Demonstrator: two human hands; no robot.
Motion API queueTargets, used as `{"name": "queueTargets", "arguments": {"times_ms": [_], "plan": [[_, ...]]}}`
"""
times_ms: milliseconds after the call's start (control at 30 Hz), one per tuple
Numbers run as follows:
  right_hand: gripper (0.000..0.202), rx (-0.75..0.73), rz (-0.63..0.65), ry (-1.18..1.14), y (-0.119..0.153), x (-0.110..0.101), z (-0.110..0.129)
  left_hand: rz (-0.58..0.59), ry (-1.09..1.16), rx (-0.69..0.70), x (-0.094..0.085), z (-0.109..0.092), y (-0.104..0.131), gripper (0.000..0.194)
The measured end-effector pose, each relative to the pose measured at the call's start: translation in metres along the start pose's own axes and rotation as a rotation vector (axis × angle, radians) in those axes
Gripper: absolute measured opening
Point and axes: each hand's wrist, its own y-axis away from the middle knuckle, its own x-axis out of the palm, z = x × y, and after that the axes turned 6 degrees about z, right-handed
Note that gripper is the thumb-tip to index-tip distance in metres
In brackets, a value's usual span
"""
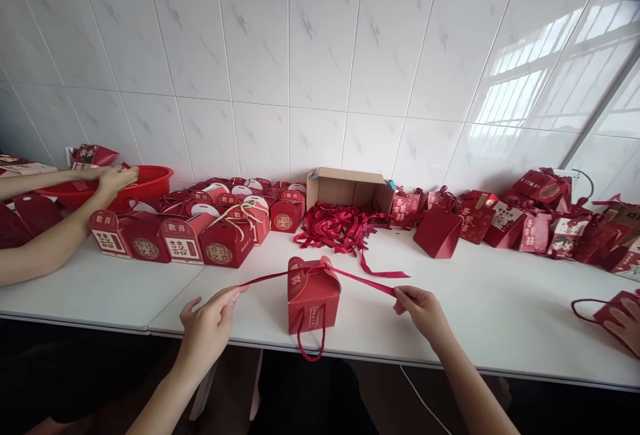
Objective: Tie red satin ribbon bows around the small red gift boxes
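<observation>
A small red gift box (313, 298) stands upright near the table's front edge, a twisted cord handle (311, 357) hanging down its front. Across its top runs a red ribbon (367, 280), stretched out to both sides. My left hand (210, 318) pinches the ribbon's left end, left of the box. On the other side my right hand (419, 312) pinches the right end. Both hands are apart from the box itself. Whether the ribbon passes through the box top's holes I cannot fully make out.
Behind the box lies a heap of red ribbons (335, 227) before an open cardboard box (350, 188). Rows of red gift boxes (183, 238) stand left; more red boxes (535, 228) are at right. Co-workers' hands reach over a red basin (155, 175) and at the right edge.
</observation>
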Motion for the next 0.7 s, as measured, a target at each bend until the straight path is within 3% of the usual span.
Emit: {"name": "queueTargets", "arguments": {"times_ms": [200, 300, 467, 533, 700], "plan": [[0.04, 0.035, -0.009, 0.112, 0.003, -0.02, -0.03, 0.016, -0.047, -0.021, 0.002, 0.034, 0.01, 0.031], [0.033, 0.023, -0.009, 0.191, 0.001, -0.022, -0.033, 0.03, -0.045, -0.036, 0.0, 0.033, 0.011, 0.026], [0.038, -0.176, -0.174, 0.225, -0.007, -0.007, 0.003, -0.065, 0.099, -0.021, -0.012, -0.008, -0.004, 0.017], [0.037, -0.235, -0.087, 0.133, -0.011, 0.009, 0.028, -0.02, 0.306, 0.029, -0.015, -0.032, -0.014, 0.018], [0.044, -0.255, 0.236, -0.065, -0.025, 0.06, 0.071, 0.237, 0.666, -0.028, -0.001, -0.078, -0.035, 0.031]]}}
